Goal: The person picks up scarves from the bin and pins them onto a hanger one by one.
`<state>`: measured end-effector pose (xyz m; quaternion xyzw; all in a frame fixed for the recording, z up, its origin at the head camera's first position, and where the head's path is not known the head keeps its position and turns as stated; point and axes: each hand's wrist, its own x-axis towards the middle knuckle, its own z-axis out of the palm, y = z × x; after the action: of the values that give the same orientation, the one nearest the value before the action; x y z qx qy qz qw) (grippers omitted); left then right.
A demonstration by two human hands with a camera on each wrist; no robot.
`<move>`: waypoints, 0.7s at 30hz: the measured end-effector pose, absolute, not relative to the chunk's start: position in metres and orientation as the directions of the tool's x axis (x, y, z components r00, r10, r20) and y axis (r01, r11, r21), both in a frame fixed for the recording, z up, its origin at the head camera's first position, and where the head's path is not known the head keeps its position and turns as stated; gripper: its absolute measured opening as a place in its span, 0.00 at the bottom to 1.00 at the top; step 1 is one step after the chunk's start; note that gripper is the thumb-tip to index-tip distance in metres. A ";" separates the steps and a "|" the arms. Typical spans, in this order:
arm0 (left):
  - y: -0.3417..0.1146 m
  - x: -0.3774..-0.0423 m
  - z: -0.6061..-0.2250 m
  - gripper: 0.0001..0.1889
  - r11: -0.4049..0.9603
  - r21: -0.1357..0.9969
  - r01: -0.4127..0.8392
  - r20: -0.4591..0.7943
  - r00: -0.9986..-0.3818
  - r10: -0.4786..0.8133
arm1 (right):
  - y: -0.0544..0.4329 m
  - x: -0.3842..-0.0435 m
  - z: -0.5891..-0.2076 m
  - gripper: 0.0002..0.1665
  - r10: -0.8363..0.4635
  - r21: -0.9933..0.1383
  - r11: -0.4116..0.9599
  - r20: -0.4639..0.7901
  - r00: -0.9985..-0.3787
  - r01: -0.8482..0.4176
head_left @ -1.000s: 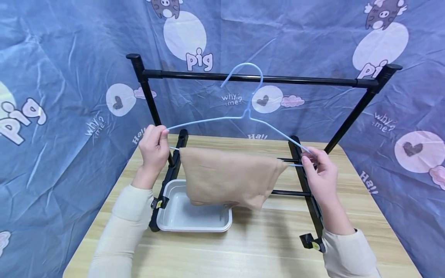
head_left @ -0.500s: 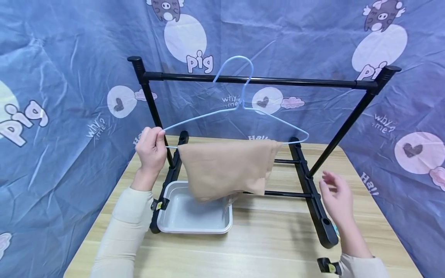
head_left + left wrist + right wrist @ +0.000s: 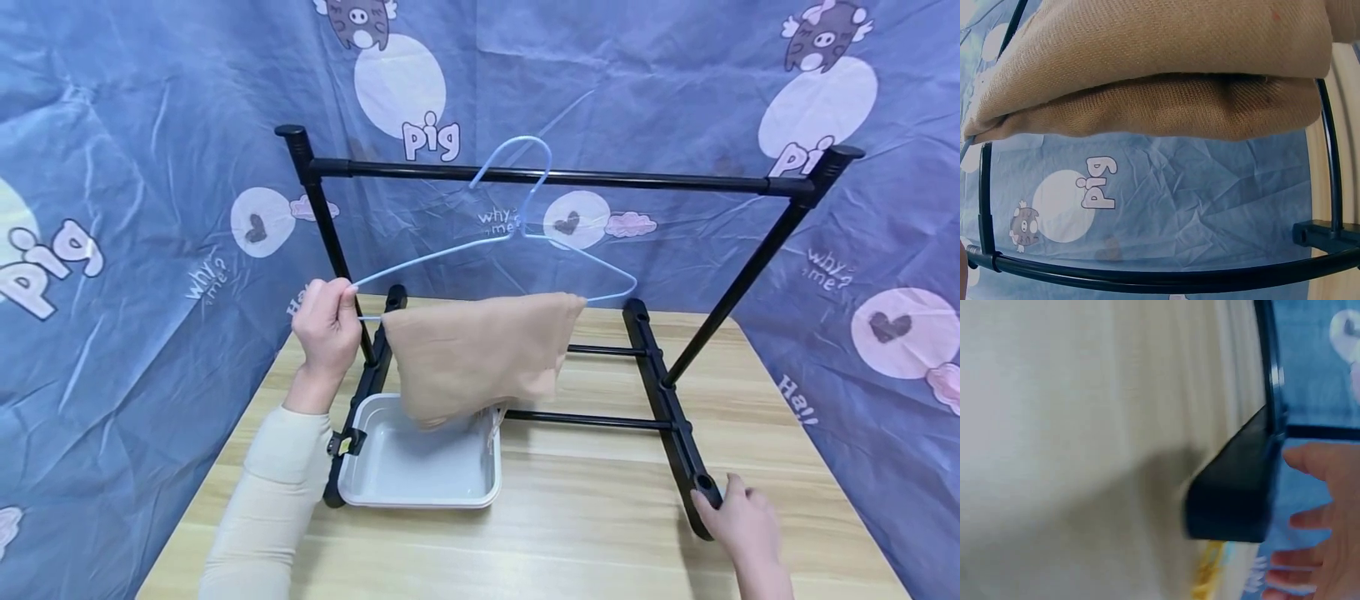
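Note:
In the head view my left hand grips the left end of a light blue clothes hanger. The hanger's hook crosses the rail in this view; whether it rests there I cannot tell. A folded beige cloth hangs over its lower bar, and the left wrist view shows the cloth's layered folds up close. My right hand is down by the front end of the rack's right foot. In the right wrist view its fingers are spread beside that black foot, with nothing held.
A black garment rack stands on the wooden table. Under the cloth, a white plastic tray sits at the rack's left side. Something yellow and blue lies behind the right foot. Blue printed fabric surrounds the table.
My right hand has let go of the hanger's right end and moved down and right to the rack's foot. The hanger's right end has swung up and leftward; the left hand keeps its grip.

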<state>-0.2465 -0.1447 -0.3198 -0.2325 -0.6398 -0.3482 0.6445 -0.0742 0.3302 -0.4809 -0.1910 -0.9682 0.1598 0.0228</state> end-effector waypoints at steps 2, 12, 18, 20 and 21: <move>-0.143 -0.246 -0.318 0.19 0.644 0.138 0.752 0.986 -0.043 -0.160 | 0.333 -0.068 -0.485 0.50 0.417 -0.299 0.847 -0.138 -0.898 0.439; -0.140 -0.249 -0.318 0.20 0.639 0.136 0.757 0.982 -0.016 -0.189 | 0.333 -0.056 -0.507 0.58 0.558 -0.302 0.742 -0.215 -0.801 0.598; -0.140 -0.249 -0.320 0.20 0.641 0.128 0.757 0.982 -0.005 -0.191 | 0.332 -0.053 -0.505 0.59 0.537 -0.326 0.747 -0.219 -0.815 0.580; -0.140 -0.248 -0.320 0.20 0.647 0.130 0.751 0.982 -0.007 -0.190 | 0.333 -0.051 -0.505 0.58 0.512 -0.341 0.755 -0.228 -0.828 0.560; -0.140 -0.247 -0.319 0.20 0.649 0.130 0.749 0.982 -0.008 -0.187 | 0.334 -0.050 -0.505 0.57 0.500 -0.344 0.757 -0.242 -0.831 0.556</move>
<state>-0.2475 -0.1399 -0.3194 -0.2278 -0.6169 -0.3515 0.6663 -0.0504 0.3341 -0.5047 -0.2824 -0.9348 0.2044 -0.0675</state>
